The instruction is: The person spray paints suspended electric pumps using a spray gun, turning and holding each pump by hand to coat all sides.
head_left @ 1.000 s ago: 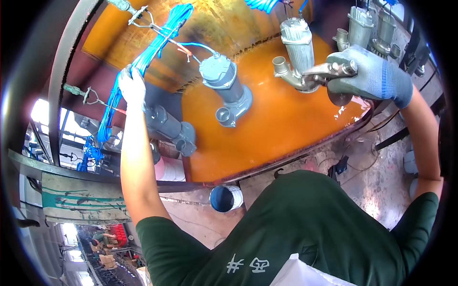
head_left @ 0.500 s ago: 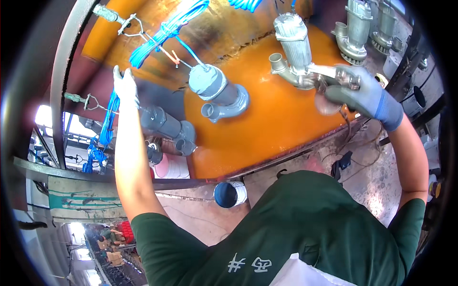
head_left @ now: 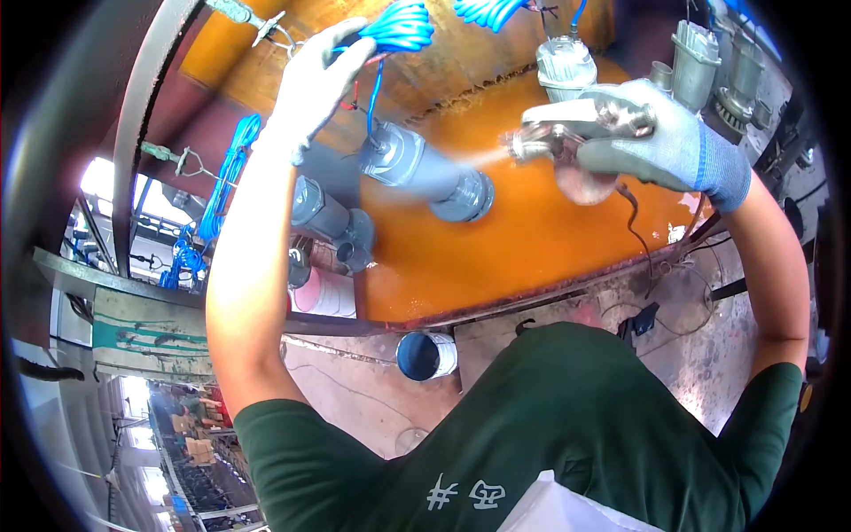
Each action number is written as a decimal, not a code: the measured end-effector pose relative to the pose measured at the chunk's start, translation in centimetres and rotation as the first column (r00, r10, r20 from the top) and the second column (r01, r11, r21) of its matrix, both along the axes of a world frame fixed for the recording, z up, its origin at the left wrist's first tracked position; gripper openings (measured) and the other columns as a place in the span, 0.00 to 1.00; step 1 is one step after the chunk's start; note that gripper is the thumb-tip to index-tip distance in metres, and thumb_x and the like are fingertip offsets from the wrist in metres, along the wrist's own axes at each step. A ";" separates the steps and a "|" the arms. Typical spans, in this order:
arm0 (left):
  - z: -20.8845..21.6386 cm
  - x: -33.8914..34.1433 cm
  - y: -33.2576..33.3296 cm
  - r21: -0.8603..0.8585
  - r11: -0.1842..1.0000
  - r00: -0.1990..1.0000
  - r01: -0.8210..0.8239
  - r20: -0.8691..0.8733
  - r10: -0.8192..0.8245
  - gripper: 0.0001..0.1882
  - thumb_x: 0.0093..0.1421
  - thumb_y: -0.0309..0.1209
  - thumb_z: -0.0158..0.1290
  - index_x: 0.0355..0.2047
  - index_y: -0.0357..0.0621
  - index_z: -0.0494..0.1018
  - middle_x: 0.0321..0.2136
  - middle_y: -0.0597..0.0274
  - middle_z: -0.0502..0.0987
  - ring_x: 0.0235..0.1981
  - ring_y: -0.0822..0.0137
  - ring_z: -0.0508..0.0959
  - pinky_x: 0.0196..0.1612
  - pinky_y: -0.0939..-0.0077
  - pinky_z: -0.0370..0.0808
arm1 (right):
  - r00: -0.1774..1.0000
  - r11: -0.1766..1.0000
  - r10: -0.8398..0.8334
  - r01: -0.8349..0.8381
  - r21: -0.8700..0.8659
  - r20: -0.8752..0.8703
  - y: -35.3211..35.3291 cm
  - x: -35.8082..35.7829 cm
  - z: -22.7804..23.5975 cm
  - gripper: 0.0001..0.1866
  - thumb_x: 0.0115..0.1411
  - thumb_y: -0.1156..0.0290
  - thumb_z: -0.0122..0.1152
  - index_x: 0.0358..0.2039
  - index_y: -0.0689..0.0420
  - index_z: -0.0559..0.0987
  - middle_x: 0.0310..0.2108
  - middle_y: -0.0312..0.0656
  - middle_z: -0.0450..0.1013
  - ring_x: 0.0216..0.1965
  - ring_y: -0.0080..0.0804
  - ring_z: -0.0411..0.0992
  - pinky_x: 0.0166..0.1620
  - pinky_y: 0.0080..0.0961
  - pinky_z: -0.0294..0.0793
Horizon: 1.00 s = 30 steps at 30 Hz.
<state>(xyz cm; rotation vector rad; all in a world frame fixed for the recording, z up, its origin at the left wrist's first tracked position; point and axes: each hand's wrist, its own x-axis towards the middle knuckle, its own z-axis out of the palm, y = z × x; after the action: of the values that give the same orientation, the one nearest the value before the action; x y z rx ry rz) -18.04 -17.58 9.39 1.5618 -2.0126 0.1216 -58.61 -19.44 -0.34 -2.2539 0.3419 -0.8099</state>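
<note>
My right hand point(head_left: 660, 142), in a grey-white glove, grips a metal spray gun point(head_left: 567, 120) with a round cup beneath it. Pale mist leaves the nozzle toward a hanging grey submersible pump point(head_left: 412, 164). My left hand point(head_left: 319, 84), in a pale glove, is closed at the left end of a blue cable coil point(head_left: 399, 27) above that pump; the exact finger contact is partly hidden. A blue cable runs down from there to the pump's top. Behind my left forearm hangs another grey pump point(head_left: 328, 213). An unpainted metal pump point(head_left: 565, 69) hangs beyond the spray gun.
An orange-stained panel point(head_left: 443, 275) lies behind the pumps. More bare pumps point(head_left: 694, 66) hang at right. A blue-lined bucket point(head_left: 427, 356) stands on the floor, and a pink-and-white bucket point(head_left: 324, 293) sits left of it. A dark hose point(head_left: 633, 213) trails below the gun.
My left hand has risen rightward to the cable coil. The spray gun has moved left and now emits mist. The middle pump has turned, so its side outlet no longer faces lower left.
</note>
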 end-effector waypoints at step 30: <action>-5.2 5.4 16.8 -0.362 0.926 0.815 -0.104 -0.564 -0.129 0.21 0.75 0.34 0.48 0.60 0.31 0.72 0.53 0.46 0.79 0.54 0.58 0.81 0.57 0.65 0.77 | 0.999 0.983 -0.040 0.040 -0.181 0.005 8.9 7.9 7.0 0.10 0.62 0.67 0.68 0.39 0.58 0.78 0.25 0.43 0.76 0.26 0.32 0.75 0.33 0.31 0.75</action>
<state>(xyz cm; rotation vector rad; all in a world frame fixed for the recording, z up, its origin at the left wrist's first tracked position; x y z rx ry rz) -12.65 -0.78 4.20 1.1516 -1.4088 0.0174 -50.67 -10.53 6.65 -2.4215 0.3260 -0.8947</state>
